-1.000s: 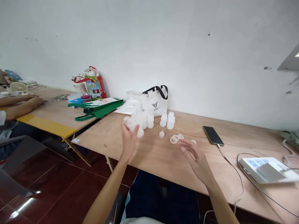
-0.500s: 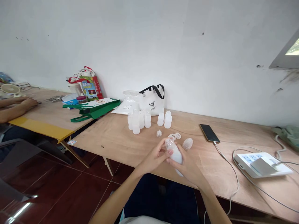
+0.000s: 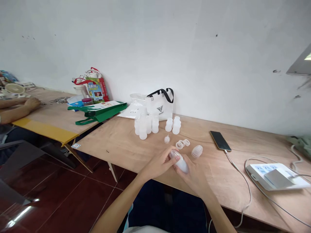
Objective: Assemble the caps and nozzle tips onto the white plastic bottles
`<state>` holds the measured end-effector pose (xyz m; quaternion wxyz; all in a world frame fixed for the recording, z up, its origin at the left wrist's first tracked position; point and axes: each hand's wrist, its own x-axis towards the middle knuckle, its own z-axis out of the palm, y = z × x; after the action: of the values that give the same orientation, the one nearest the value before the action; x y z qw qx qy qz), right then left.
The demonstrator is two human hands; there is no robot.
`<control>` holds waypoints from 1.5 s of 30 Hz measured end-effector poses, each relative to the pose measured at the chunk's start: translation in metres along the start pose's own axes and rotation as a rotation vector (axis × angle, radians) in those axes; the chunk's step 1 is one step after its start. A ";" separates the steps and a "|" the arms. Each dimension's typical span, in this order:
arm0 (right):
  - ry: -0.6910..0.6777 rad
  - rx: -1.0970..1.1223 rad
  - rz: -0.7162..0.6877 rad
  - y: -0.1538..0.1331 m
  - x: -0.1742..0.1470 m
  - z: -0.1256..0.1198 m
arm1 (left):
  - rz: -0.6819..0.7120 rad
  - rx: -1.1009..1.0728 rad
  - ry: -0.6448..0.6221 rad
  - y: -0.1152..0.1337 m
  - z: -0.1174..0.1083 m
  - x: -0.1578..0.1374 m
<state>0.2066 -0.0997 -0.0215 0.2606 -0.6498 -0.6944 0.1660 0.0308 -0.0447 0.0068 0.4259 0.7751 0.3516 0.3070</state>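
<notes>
bottle (image 3: 182, 165), milky white, clear-topped, tilted

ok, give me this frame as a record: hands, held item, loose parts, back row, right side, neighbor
left hand: fingers on the clear top of the bottle
right hand: around the bottle's white body
held item: one bottle, tilted
loose parts: white rings, clear cap, small pointed piece
back row: bottle cluster, bottle pair, white bag behind
right side: phone lying flat, white box beyond it
neighbor: co-worker's hand at the other table
</notes>
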 end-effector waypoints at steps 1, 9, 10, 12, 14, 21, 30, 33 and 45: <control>-0.015 0.029 -0.006 -0.001 0.000 -0.002 | 0.023 -0.014 -0.028 0.001 -0.003 -0.001; 0.128 0.077 -0.066 -0.010 -0.002 -0.007 | 0.029 -0.204 0.149 0.008 0.006 -0.001; 0.134 0.091 -0.071 -0.011 -0.003 -0.009 | 0.026 -0.202 0.169 0.009 0.009 -0.002; 0.087 0.175 -0.060 -0.011 -0.005 -0.015 | 0.031 -0.162 0.215 0.012 0.013 -0.003; 0.012 0.272 -0.025 -0.008 -0.008 -0.022 | 0.040 -0.094 0.305 0.013 0.012 -0.003; 0.147 0.230 0.065 0.015 -0.006 -0.037 | -0.066 0.152 0.468 0.001 -0.023 0.022; 0.299 0.229 0.110 0.032 -0.002 -0.055 | 0.012 0.501 0.231 -0.018 -0.036 0.082; 0.388 0.278 0.159 0.039 -0.005 -0.067 | 0.105 0.530 0.158 -0.015 -0.023 0.087; 0.488 0.357 0.227 0.056 -0.015 -0.097 | 0.390 0.549 -0.100 -0.003 0.079 0.128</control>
<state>0.3087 -0.1198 0.0230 0.5091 -0.6878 -0.4944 0.1526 0.1630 0.0245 -0.0085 0.1511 0.9277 0.2448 0.2380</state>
